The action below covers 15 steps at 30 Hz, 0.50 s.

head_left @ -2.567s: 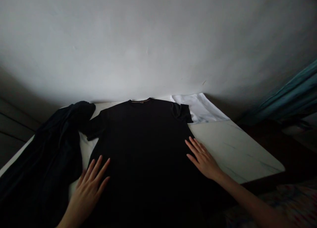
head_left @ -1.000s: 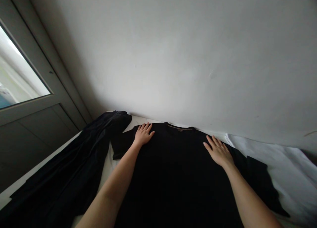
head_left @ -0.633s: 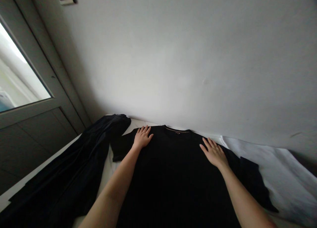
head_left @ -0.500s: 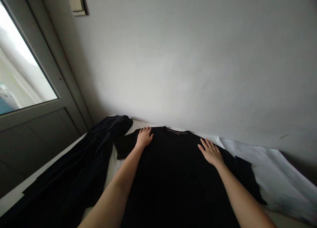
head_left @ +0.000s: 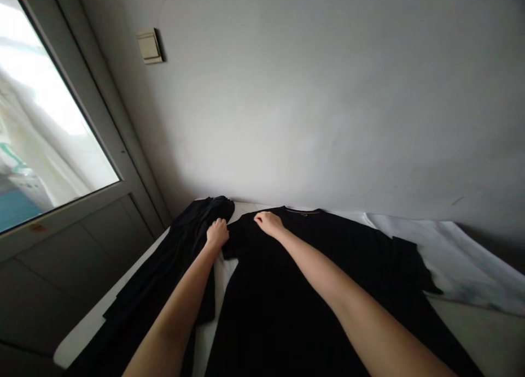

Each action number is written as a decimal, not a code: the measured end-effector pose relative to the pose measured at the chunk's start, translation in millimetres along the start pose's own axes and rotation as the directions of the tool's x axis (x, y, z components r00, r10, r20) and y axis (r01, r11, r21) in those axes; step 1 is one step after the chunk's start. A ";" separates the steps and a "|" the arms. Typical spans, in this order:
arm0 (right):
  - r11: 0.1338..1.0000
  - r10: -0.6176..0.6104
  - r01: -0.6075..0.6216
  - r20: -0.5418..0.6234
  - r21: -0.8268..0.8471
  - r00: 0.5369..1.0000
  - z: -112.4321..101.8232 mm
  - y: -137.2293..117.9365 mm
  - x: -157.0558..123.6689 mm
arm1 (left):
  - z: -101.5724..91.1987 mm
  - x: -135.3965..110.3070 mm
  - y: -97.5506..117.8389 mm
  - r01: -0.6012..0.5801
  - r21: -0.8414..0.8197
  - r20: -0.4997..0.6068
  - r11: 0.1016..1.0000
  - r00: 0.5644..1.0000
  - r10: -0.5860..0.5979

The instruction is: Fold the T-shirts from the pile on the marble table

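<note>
A black T-shirt (head_left: 287,289) lies spread out, its neckline toward the wall. My left hand (head_left: 217,233) is closed at the edge of its left-side sleeve, close to a heap of dark clothing (head_left: 168,257). With fingers pinched together, my right hand (head_left: 268,223) grips the shirt near the left-side shoulder seam. The shirt's other sleeve lies flat on the right. My fingertips are partly hidden, and the dark cloth shows little detail.
The white table (head_left: 77,333) stands against a grey wall (head_left: 287,93). White cloth (head_left: 451,257) with greyish patches lies at the right. A door (head_left: 82,229) with a glass pane is on the left, and a light switch (head_left: 150,45) is on the wall.
Both hands lay flat and open on the shirt's shoulders. The right hand has crossed left to the left-side shoulder, the left has moved to the sleeve end, and both have closed. The view has shifted.
</note>
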State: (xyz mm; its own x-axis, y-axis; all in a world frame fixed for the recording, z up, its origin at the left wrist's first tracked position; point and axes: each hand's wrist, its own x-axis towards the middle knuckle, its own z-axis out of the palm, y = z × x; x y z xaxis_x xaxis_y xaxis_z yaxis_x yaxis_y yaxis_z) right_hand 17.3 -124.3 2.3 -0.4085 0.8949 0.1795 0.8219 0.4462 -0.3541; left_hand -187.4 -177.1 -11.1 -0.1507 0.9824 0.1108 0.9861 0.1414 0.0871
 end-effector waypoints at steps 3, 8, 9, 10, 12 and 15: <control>0.995 -0.011 0.010 0.006 0.102 1.000 31.4 -39.6 21.5 | 3.5 -2.5 -6.9 0.021 0.025 -0.018 0.999 1.000 -0.020; 0.954 -0.117 0.107 0.019 0.280 0.993 57.7 -63.7 37.3 | 2.1 3.4 -7.0 0.040 0.000 -0.013 0.999 0.999 -0.040; 0.938 -0.155 0.139 0.024 0.319 0.988 59.4 -66.0 40.5 | -0.4 5.2 -6.8 0.037 -0.017 -0.010 0.999 0.999 -0.037; 0.919 -0.191 0.167 0.034 0.357 0.981 60.3 -67.8 44.3 | -3.7 6.7 -6.3 0.032 -0.031 -0.008 0.999 0.999 -0.032; 0.882 -0.253 0.202 0.066 0.425 0.965 60.5 -69.5 52.7 | -11.6 8.2 -4.0 0.023 -0.084 -0.019 0.996 0.999 -0.025; 0.843 -0.301 0.204 0.121 0.498 0.946 56.1 -64.8 62.8 | -23.8 5.1 3.8 -0.018 -0.277 -0.094 0.961 0.996 -0.008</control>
State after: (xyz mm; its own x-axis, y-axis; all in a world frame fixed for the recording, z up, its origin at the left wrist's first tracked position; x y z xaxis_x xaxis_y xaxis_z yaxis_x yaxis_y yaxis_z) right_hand -83.8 -96.9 -15.0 -0.6816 0.7128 0.1654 0.4116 0.5604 -0.7187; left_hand -186.1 -174.5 13.4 -0.1647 0.9654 0.2024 0.9306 0.0840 0.3562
